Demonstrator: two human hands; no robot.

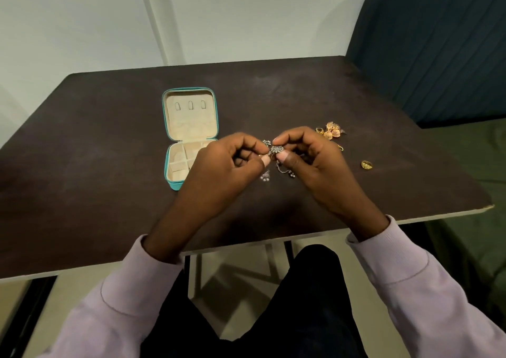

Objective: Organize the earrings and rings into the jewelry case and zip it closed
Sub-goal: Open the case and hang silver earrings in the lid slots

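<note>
A teal jewelry case (167, 163) lies open on the dark table, its beige lid flat behind the compartment tray. Just right of it, both hands meet above the table. My left hand (224, 166) and my right hand (312, 163) pinch a silver flower-shaped earring (276, 149) between thumbs and forefingers; its small chains hang below. Another silver piece (265, 176) lies on the table under the hands. Gold jhumka earrings (331, 131) sit to the right, with a gold ring (366, 164) nearer the table's right edge.
The dark table (109, 193) ends at a pale front edge near my lap. A dark teal upholstered seat back (438, 43) stands at the right, with a green cushion (471, 166) beside the table. A pale wall is behind.
</note>
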